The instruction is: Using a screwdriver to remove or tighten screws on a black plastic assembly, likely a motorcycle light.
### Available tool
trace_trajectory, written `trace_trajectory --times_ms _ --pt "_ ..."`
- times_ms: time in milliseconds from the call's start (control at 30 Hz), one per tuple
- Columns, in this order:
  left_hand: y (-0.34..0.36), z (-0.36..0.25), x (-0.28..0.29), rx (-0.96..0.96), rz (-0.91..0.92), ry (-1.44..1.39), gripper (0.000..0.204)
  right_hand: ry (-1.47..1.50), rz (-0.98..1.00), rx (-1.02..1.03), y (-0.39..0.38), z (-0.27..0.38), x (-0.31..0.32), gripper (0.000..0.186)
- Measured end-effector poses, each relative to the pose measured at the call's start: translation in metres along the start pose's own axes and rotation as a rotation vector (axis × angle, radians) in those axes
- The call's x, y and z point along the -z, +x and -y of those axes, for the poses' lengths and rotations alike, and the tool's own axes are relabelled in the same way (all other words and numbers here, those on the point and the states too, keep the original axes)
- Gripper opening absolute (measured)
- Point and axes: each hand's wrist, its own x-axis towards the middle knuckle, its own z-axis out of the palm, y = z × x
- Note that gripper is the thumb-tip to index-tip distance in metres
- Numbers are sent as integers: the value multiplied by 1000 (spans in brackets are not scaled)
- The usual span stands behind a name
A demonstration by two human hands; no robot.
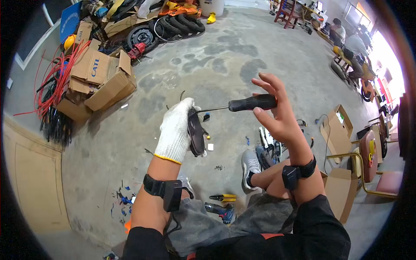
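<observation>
A white knit glove with a yellow cuff covers my left hand (174, 130), which grips a flat black oval part (195, 138); wires poke out beside it. A screwdriver with a black handle (246, 103) lies horizontal, its shaft reaching to the top of that part; whether its tip engages anything is unclear. My bare right hand (277, 112) loosely holds the handle between thumb and rear fingers, with its upper fingers raised and apart. Black straps with boxy units circle both forearms.
On the floor are tools (223, 198), a drill (219, 211), scraps and assorted parts (266, 143). Cardboard boxes (97, 73), red cable (65, 73) and tyres (177, 27) crowd the upper left. Chairs (368, 156) and flattened cardboard (340, 195) stand right. People (337, 32) sit farther back.
</observation>
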Motion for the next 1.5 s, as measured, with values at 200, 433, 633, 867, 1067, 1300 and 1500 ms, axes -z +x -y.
trace_trajectory --times_ms 200,433,633,867,1067,1300,1500 --pt "12 1 9 -87 -30 7 28 132 43 -161 3 12 -1 36" --pt "17 4 18 -166 -51 87 25 110 37 -479 6 28 -5 33" --pt "1 2 6 -258 -44 110 26 -121 -44 -572 3 2 -1 33" --pt "15 3 7 -117 6 78 25 82 -97 7 0 -3 -11 54" --pt "-3 -1 3 -109 37 45 30 265 4 -9 0 9 0 44" --pt "1 7 0 -146 -20 95 26 241 -128 -133 4 7 -5 26" --pt "2 9 -3 -39 -7 43 26 35 -264 -557 8 7 -4 37"
